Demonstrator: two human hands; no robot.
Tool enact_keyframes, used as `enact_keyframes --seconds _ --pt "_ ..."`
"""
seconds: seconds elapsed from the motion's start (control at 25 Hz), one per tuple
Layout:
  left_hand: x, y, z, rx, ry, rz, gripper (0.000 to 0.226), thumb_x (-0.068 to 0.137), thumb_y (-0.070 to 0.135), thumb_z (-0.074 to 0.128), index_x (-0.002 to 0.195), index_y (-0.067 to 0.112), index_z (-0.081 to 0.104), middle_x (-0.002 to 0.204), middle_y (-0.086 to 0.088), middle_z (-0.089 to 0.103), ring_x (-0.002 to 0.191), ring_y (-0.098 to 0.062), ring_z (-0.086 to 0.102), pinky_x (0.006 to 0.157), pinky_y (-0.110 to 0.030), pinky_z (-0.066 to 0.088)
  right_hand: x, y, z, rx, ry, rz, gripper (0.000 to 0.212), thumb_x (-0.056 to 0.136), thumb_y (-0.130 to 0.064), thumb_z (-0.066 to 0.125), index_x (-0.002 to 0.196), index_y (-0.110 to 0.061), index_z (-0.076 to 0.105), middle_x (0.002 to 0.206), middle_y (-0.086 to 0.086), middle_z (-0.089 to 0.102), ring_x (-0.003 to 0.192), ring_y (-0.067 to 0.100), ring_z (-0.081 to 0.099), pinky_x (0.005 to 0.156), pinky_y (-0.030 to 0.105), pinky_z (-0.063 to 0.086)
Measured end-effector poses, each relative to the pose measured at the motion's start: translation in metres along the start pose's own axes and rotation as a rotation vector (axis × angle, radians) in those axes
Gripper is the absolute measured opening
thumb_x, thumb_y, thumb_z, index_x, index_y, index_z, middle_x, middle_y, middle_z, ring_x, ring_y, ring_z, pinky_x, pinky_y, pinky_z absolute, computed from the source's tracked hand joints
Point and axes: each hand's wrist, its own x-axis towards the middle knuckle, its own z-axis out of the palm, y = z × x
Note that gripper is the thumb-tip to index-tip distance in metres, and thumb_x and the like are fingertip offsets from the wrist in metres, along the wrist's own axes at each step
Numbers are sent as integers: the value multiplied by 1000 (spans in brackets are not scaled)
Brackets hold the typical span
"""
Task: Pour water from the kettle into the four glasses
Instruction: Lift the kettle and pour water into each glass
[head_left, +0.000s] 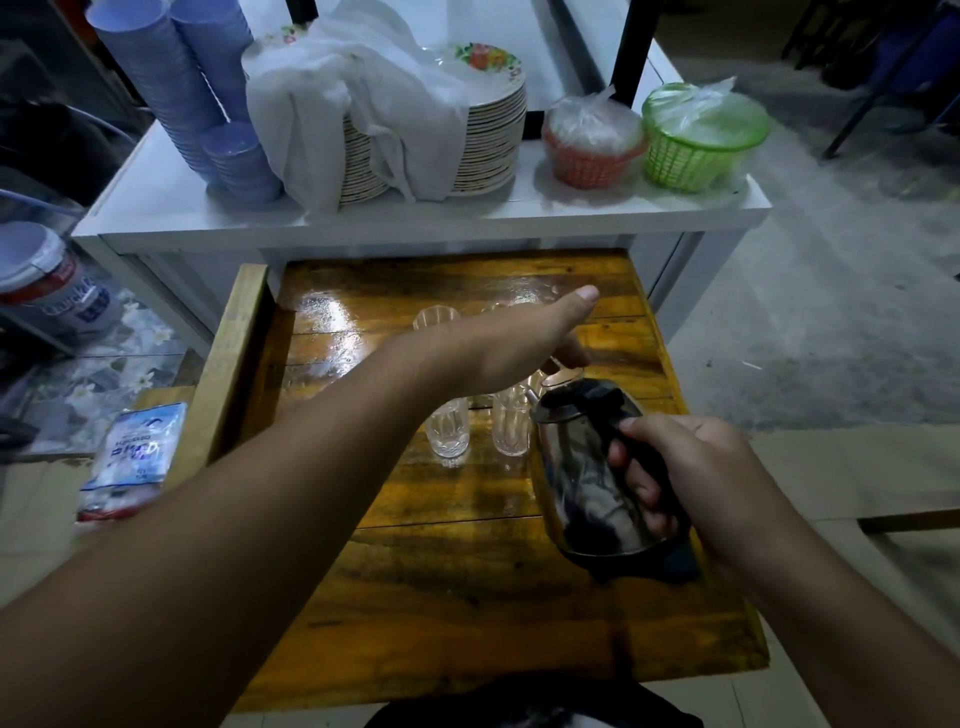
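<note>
My right hand (691, 467) grips the black handle of a steel kettle (582, 467). The kettle is tilted, its spout toward the glasses, and its base sits low over the wooden table (467, 597). Two clear glasses stand upright by the spout, one (448, 431) on the left and one (511, 426) on the right. A third glass (435, 317) stands farther back. My left hand (519, 338) reaches across above the glasses, thumb stretched out, fingers curled down near the kettle's lid. What those fingers touch is hidden, and so is any fourth glass.
Behind the table, a white counter (171, 208) holds stacked blue cups (197, 88), a pile of plates (488, 130) under a white cloth, an orange basket (592, 150) and a green basket (701, 140). A blue-and-white packet (135, 457) lies left of the table.
</note>
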Motion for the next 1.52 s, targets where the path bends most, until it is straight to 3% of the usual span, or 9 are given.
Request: enact_keyframes --seconds 0.16,0.68,1.52 --pt "0 -1 1 -5 33 -27 85 98 65 6 132 14 65 136 -8 65 124 -18 58 114 -45 36 5 -8 -4 -28 -61 34 36 97 -27 51 74 -6 70 47 5 51 36 20 46 43 29 32" --pt "-3 1 0 -11 67 -39 84 99 65 7 134 14 63 140 -9 62 128 -21 55 115 -47 34 4 -35 -6 -125 -133 37 34 100 -22 50 92 3 73 55 7 57 42 18 49 43 28 35" --pt "0 -13 -5 -43 108 -3 97 84 78 11 133 13 64 136 -9 64 123 -20 59 111 -48 38 4 -62 7 -247 -108 43 33 99 -22 52 90 2 73 54 6 56 41 15 46 39 24 33"
